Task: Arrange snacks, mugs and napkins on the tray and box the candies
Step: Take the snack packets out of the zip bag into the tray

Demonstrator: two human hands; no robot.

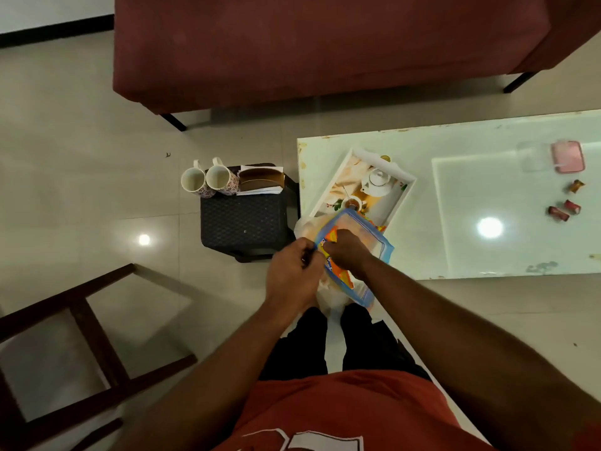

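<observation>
Left hand [292, 268]: fingers curled, pinching the near left edge of the orange and blue plastic snack packet [361, 227].
Right hand [348, 252]: fingers curled, gripping the same packet from above, just beside the left hand.
Snack packet: one, held in the air over the near left corner of the white glass-topped low table [455, 151]; its far end overlaps the near end of the tray.
White plastic bag [328, 297]: one, crumpled under the packet and both hands.
Tray [405, 198]: one, white and rectangular with a raised rim, lying at an angle on the left part of the table; the teapot and cup on its floor look like a printed picture, though the view is too soft to be sure.
Mugs: two, white with a small floral pattern, the left mug [193, 182] and the right mug [218, 177] touching side by side on the far edge of the dark woven stool [244, 222].
Napkins [260, 180]: one white stack in a brown holder, on the stool just right of the mugs.
Candies: three wrapped pieces on the right of the table, one orange-brown [576, 186] and two red [572, 206] [558, 213], well apart from the tray.
Candy box: one clear box [533, 156] beside one pink lid [567, 156], beyond the candies.
Surroundings: one dark red sofa [292, 43] beyond the table, one brown wooden chair frame [81, 320] at the near left.
</observation>
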